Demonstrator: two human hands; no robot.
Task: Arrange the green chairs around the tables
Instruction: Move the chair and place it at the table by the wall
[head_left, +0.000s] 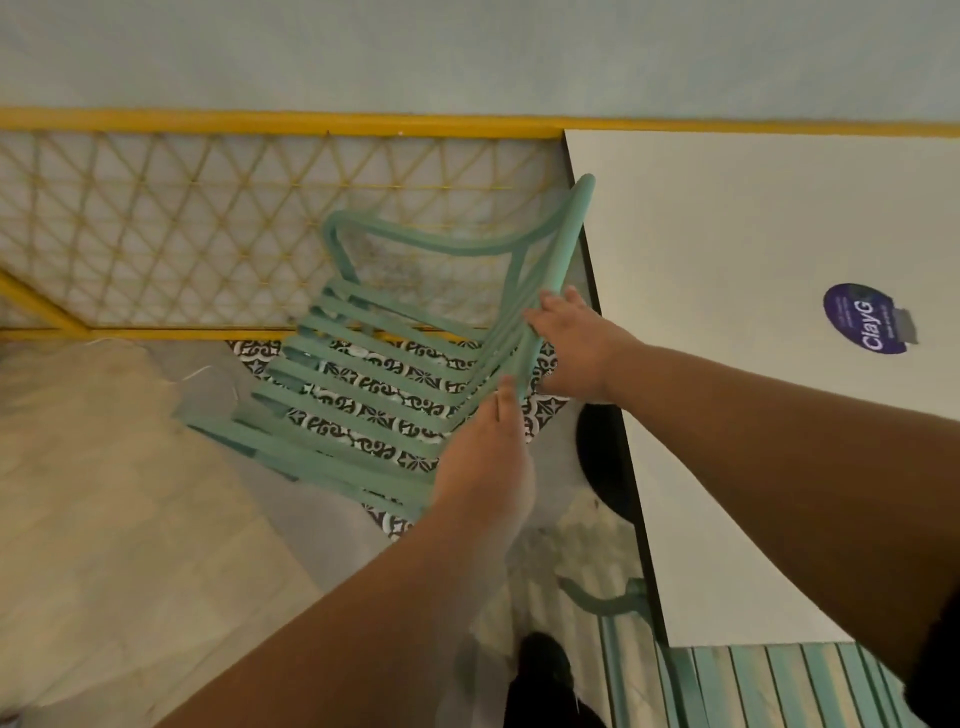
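A pale wall (467, 47) runs behind a yellow lattice fence (208, 218). The floor (104, 519) is beige and grey, with a patch of black-and-white patterned tile (374, 387) near the fence. Right, a white table (753, 415) (dark-edged) bears a round purple sticker (865, 318).

Round dark blue sticker (866, 318) on the white table (727, 364), word "ClayG" in white letters, smaller lines beside it too blurred to read
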